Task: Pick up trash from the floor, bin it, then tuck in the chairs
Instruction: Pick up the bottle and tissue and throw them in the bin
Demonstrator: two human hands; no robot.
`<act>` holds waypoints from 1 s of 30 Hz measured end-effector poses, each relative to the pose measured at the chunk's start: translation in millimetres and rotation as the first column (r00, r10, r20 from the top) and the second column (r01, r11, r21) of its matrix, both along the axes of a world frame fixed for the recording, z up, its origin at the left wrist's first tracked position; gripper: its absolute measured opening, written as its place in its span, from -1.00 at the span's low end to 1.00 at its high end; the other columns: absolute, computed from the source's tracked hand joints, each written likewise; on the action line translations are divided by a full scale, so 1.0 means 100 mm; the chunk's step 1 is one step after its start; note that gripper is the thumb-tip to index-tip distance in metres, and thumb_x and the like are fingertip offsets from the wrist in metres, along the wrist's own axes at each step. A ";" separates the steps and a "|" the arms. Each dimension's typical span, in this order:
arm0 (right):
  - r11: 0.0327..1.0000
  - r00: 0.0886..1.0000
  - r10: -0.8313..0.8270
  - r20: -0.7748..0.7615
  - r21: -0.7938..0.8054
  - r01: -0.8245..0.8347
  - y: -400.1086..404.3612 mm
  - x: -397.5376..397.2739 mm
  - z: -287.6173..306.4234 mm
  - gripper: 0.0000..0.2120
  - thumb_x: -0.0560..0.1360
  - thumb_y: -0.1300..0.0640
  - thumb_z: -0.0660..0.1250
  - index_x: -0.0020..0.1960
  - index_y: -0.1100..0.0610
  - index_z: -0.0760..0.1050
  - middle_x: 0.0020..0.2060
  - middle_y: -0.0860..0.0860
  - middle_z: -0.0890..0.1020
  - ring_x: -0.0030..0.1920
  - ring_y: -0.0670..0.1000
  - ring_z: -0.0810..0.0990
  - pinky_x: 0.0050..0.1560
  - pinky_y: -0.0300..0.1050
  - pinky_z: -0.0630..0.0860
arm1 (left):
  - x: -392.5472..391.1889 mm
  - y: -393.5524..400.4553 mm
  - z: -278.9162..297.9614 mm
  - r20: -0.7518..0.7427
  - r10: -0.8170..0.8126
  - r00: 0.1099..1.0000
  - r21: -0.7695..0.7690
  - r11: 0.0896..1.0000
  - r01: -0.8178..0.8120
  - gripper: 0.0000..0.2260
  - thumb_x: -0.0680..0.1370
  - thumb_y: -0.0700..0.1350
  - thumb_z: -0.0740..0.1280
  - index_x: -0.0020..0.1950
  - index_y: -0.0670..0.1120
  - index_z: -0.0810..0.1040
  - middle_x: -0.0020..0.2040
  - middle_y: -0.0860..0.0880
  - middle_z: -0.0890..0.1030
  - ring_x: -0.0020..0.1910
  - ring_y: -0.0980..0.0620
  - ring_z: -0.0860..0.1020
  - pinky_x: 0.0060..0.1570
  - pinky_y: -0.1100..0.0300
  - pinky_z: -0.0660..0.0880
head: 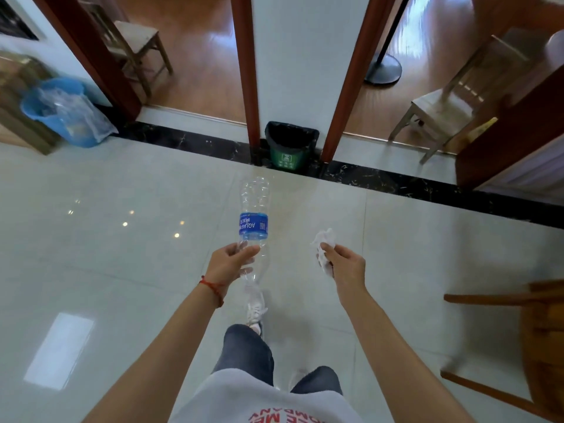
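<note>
At the upper left of the frame a blue plastic bucket [58, 112] lined with a clear bag stands on the tiled floor [122, 270], beside a brown piece of furniture that is blurred. Just right of it, through a doorway, a wooden chair [134, 44] stands on a wood floor.

Near the middle of the frame the left hand [229, 264] has its fingers and thumb curled round the lower, narrow part of a clear plastic water bottle [254, 221] with a blue label. The bottle points away from the person, toward the top of the frame, its neck end down by the wrist, which wears a red string bracelet [212, 288]. Under the bottle a white sneaker [255, 309] steps forward on the tiles.

Straight above the bottle, at top centre, a small green trash bin [290, 146] with a black liner sits against the white wall between two red-brown door frames, well apart from both hands.

Right of the bottle, the right hand [346, 267] pinches a crumpled white tissue [324, 248] between thumb and curled fingers.

In the upper right a pale wooden chair [448, 102] stands in the second doorway, with a black round-based stand [383, 70] behind it. At the lower right edge, part of a darker wooden chair [534, 346] shows, blurred.
</note>
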State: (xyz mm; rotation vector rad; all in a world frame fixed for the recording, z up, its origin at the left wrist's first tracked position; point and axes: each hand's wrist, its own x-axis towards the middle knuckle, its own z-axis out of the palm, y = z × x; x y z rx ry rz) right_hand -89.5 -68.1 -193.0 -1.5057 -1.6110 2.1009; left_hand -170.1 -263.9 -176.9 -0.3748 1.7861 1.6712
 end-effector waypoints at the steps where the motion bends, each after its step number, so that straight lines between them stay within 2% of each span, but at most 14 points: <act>1: 1.000 1.000 -0.006 -0.002 -0.008 0.006 0.01 -0.19 0.00 -0.82 0.33 0.21 0.49 -0.41 0.14 0.56 -0.26 0.15 0.54 -0.19 0.11 0.51 -0.05 0.00 0.45 | -0.19 0.02 0.00 -0.001 -0.003 1.000 0.005 1.000 0.003 -0.92 0.45 -0.15 0.37 -0.11 -0.04 0.51 -0.08 -0.09 0.57 0.04 -0.13 0.54 0.05 0.00 0.51; 4: 1.000 1.000 0.000 -0.011 -0.007 0.000 0.04 -0.73 -0.03 -0.73 0.32 0.17 0.50 -0.34 0.32 0.48 -0.26 0.10 0.46 -0.20 0.08 0.43 -0.11 -0.04 0.37 | -0.72 0.07 0.07 -0.017 -0.042 0.999 0.006 0.999 0.042 -0.94 0.46 -0.15 0.36 -0.11 -0.03 0.51 -0.09 -0.08 0.57 0.01 -0.11 0.54 -0.04 0.09 0.53; 6: 1.000 1.000 -0.022 -0.020 -0.004 0.022 0.07 -1.04 -0.03 -0.64 0.33 0.17 0.49 -0.21 0.46 0.45 -0.29 0.12 0.47 -0.20 0.07 0.43 -0.11 -0.05 0.38 | -1.04 0.11 0.10 -0.026 -0.068 0.997 0.007 0.998 0.068 -0.94 0.46 -0.16 0.36 -0.10 -0.04 0.51 -0.09 -0.08 0.57 0.00 -0.10 0.54 -0.05 0.11 0.52; 8: 0.999 0.999 -0.048 -0.013 -0.001 0.048 0.10 -1.33 -0.01 -0.70 0.34 0.17 0.49 -0.21 0.41 0.50 -0.33 0.30 0.47 -0.20 0.08 0.45 -0.10 -0.05 0.42 | -1.35 0.17 0.11 -0.021 -0.068 0.997 -0.001 0.998 0.068 -0.92 0.46 -0.18 0.36 -0.08 -0.06 0.50 -0.08 -0.09 0.57 0.01 -0.10 0.53 -0.02 0.09 0.52; 9: 0.999 0.999 -0.052 -0.005 -0.004 0.052 0.13 -1.46 -0.01 -0.75 0.34 0.18 0.49 -0.26 0.36 0.52 -0.27 0.41 0.47 -0.19 0.09 0.47 -0.08 -0.04 0.44 | -1.49 0.20 0.11 -0.013 -0.066 0.998 -0.007 0.998 0.066 -0.92 0.46 -0.18 0.36 -0.09 -0.06 0.50 -0.09 -0.09 0.57 0.01 -0.10 0.53 0.00 0.07 0.52; 10: 0.998 0.998 -0.056 -0.001 -0.007 0.056 0.16 -1.58 -0.01 -0.77 0.34 0.18 0.49 -0.30 0.33 0.53 -0.20 0.44 0.48 -0.19 0.09 0.48 -0.06 -0.03 0.45 | -1.62 0.25 0.11 -0.003 -0.063 0.998 -0.006 0.998 0.063 -0.92 0.46 -0.19 0.36 -0.11 -0.04 0.50 -0.10 -0.08 0.57 0.01 -0.10 0.53 0.01 0.05 0.51; 12: 0.998 0.998 -0.059 0.005 -0.015 0.059 0.24 -1.78 -0.02 -0.72 0.34 0.17 0.49 -0.27 0.37 0.49 -0.28 0.39 0.48 -0.18 0.08 0.46 -0.08 -0.04 0.43 | -1.87 0.36 0.09 0.016 -0.063 0.998 0.004 0.998 0.063 -0.91 0.46 -0.20 0.36 -0.14 -0.03 0.50 -0.11 -0.07 0.57 0.01 -0.11 0.53 0.02 0.04 0.51; 15: 0.999 0.999 -0.044 0.015 -0.008 0.044 0.46 -2.13 -0.05 -0.66 0.35 0.15 0.48 -0.22 0.43 0.46 -0.32 0.14 0.46 -0.20 0.07 0.43 -0.12 -0.06 0.38 | -2.22 0.58 0.06 0.020 -0.071 0.997 0.001 0.997 0.071 -0.92 0.46 -0.21 0.36 -0.12 -0.05 0.50 -0.12 -0.06 0.57 0.00 -0.11 0.53 0.00 0.08 0.51; 18: 0.999 0.999 -0.038 0.030 0.007 0.038 0.71 -2.49 -0.06 -0.76 0.37 0.17 0.47 -0.31 0.33 0.52 -0.30 0.15 0.51 -0.20 0.08 0.46 -0.12 -0.07 0.39 | -2.58 0.83 0.02 0.031 -0.069 0.997 -0.008 0.998 0.069 -0.91 0.47 -0.20 0.36 -0.07 -0.09 0.49 -0.12 -0.06 0.56 -0.01 -0.09 0.52 -0.04 0.12 0.50; 21: 0.999 0.999 -0.036 0.033 0.018 0.036 1.04 -2.91 -0.07 -0.84 0.38 0.19 0.46 -0.28 0.28 0.57 -0.27 0.32 0.53 -0.19 0.10 0.48 -0.10 -0.03 0.43 | -2.96 1.13 -0.03 0.037 -0.058 0.998 -0.022 0.998 0.059 -0.88 0.47 -0.19 0.35 -0.02 -0.12 0.50 -0.09 -0.09 0.55 0.00 -0.09 0.52 -0.07 0.15 0.50; 23: 1.000 0.999 -0.017 0.042 0.009 0.017 1.29 -3.19 -0.03 -0.89 0.38 0.19 0.46 -0.32 0.12 0.59 -0.21 0.29 0.60 -0.16 0.11 0.52 -0.04 -0.02 0.47 | -3.22 1.37 -0.04 0.046 -0.037 0.998 -0.035 0.999 0.039 -0.84 0.47 -0.17 0.35 0.02 -0.15 0.49 -0.05 -0.12 0.55 0.01 -0.10 0.52 -0.06 0.13 0.51; 25: 1.000 0.999 -0.014 0.052 0.011 0.013 1.53 -3.42 -0.02 -0.86 0.38 0.19 0.46 -0.33 0.08 0.57 -0.23 0.27 0.59 -0.15 0.10 0.52 -0.03 -0.05 0.47 | -3.46 1.62 -0.03 0.068 -0.038 0.997 -0.050 0.998 0.041 -0.83 0.48 -0.17 0.34 0.04 -0.17 0.48 0.00 -0.17 0.54 0.01 -0.11 0.51 -0.04 0.09 0.52; 28: 1.000 0.998 -0.018 0.054 -0.006 0.019 1.88 -3.74 0.02 -0.96 0.40 0.17 0.45 -0.21 0.12 0.61 -0.21 0.14 0.62 -0.08 0.12 0.57 0.06 -0.04 0.50 | -3.77 1.98 -0.03 0.069 -0.027 0.997 -0.057 0.998 0.031 -0.79 0.50 -0.16 0.32 0.09 -0.20 0.47 0.03 -0.19 0.53 0.02 -0.12 0.51 -0.03 0.06 0.51; 30: 1.000 0.996 -0.024 0.086 -0.012 0.025 2.07 -3.95 0.00 -0.87 0.39 0.17 0.45 -0.09 0.19 0.62 -0.16 0.10 0.64 0.00 0.16 0.60 0.14 0.00 0.52 | -3.97 2.17 -0.07 0.073 -0.019 0.997 -0.051 0.998 0.023 -0.78 0.50 -0.15 0.31 0.09 -0.22 0.48 0.02 -0.19 0.53 0.02 -0.13 0.51 -0.03 0.07 0.51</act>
